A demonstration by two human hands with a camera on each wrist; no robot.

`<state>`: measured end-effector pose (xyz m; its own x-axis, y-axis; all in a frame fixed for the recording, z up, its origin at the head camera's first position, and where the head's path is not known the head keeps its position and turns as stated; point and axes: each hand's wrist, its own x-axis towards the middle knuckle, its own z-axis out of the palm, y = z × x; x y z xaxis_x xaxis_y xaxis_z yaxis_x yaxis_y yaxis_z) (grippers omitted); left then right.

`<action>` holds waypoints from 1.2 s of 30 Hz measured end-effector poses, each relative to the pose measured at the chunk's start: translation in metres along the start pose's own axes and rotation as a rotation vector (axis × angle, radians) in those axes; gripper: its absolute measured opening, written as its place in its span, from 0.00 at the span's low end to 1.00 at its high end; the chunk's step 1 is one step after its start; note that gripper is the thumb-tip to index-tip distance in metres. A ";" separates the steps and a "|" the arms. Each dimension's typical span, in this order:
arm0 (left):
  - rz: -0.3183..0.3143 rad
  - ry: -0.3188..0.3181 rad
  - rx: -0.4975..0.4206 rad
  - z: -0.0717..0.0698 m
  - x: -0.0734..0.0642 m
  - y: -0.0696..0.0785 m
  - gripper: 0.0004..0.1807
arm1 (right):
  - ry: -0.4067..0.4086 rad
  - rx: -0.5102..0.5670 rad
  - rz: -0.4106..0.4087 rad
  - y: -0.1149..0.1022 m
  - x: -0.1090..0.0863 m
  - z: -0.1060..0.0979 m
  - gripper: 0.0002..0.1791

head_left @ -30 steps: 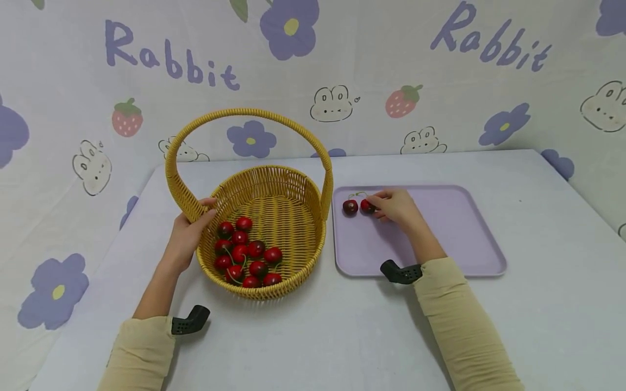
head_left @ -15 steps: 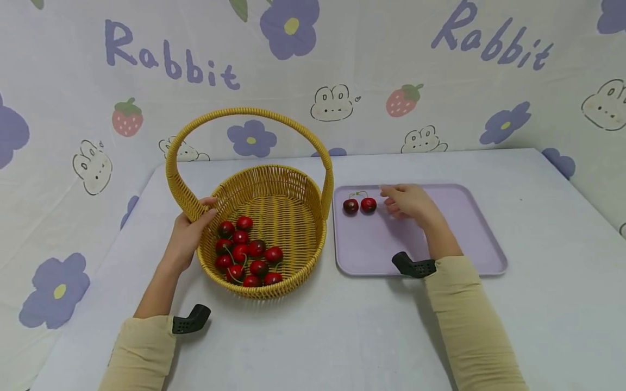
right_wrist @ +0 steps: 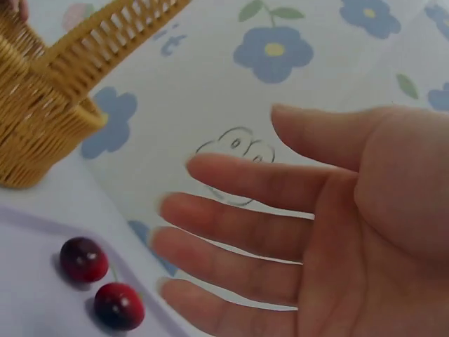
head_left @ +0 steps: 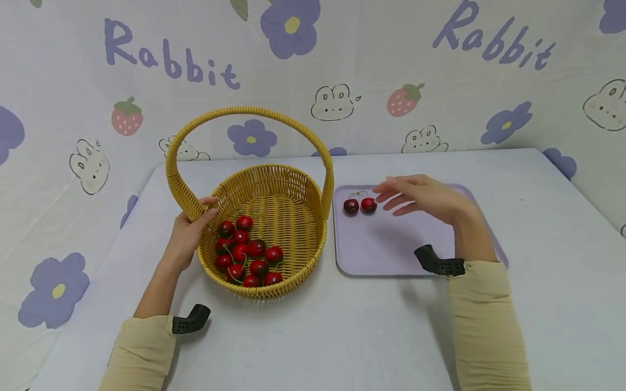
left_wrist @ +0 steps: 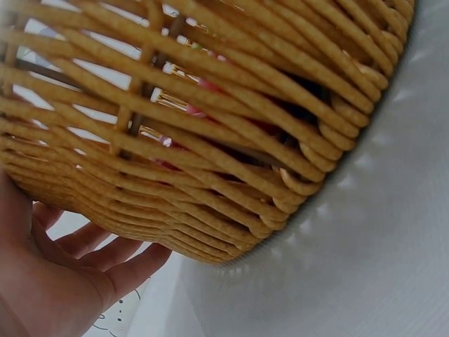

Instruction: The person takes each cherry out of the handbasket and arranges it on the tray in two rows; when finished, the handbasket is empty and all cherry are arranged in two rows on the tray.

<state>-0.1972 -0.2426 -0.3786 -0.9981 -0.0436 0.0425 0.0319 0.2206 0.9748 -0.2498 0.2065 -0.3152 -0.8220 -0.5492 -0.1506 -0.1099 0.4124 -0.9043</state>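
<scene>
A yellow woven basket (head_left: 288,222) with a tall arched handle stands left of centre. Inside, towards its near left, lie several dark red cherries (head_left: 239,253), some with green stems. My left hand (head_left: 188,239) grips the basket's left rim at the foot of the handle; the left wrist view shows the fingers (left_wrist: 140,267) against the woven wall. Two cherries (head_left: 369,205), their stems meeting, lie at the far left corner of a light purple tray (head_left: 359,250). Just right of them my right hand (head_left: 425,196) hovers above the tray, fingers extended and spread, palm bare in the right wrist view.
A white cloth covers the table (head_left: 313,336). Behind it hangs a white backdrop (head_left: 362,65) printed with purple flowers, rabbits and strawberries. The tray sits close to the basket's right side, a narrow gap between them.
My right hand has let go of the right-hand cherry on the tray, drawn away rightward and up, and spread its fingers. The left hand and basket stay put.
</scene>
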 end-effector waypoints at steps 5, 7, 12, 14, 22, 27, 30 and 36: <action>0.002 -0.002 -0.002 0.000 0.000 0.000 0.25 | -0.148 -0.008 -0.069 -0.014 -0.009 0.003 0.24; 0.003 0.000 -0.002 -0.001 0.000 -0.001 0.25 | -0.193 0.000 -0.106 -0.021 -0.012 0.007 0.22; 0.006 0.002 -0.006 -0.002 -0.001 -0.002 0.25 | -0.295 0.019 -0.239 -0.036 -0.012 0.021 0.19; 0.010 0.001 -0.009 -0.003 -0.001 -0.003 0.25 | -0.333 0.029 -0.284 -0.041 -0.011 0.028 0.19; 0.014 -0.003 -0.007 -0.002 0.001 -0.004 0.25 | -0.464 0.127 -0.339 -0.052 0.007 0.063 0.19; 0.012 0.000 -0.003 -0.002 0.002 -0.003 0.25 | -0.499 0.123 -0.266 -0.058 0.024 0.084 0.20; 0.012 0.001 -0.004 -0.002 0.002 -0.004 0.25 | -0.507 0.091 -0.220 -0.062 0.036 0.095 0.21; 0.010 0.000 -0.008 -0.002 0.002 -0.005 0.25 | -0.573 0.022 -0.157 -0.065 0.061 0.113 0.21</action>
<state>-0.1990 -0.2458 -0.3830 -0.9978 -0.0416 0.0520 0.0420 0.2128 0.9762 -0.2295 0.0638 -0.3108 -0.3640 -0.9096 -0.2005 -0.1887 0.2828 -0.9404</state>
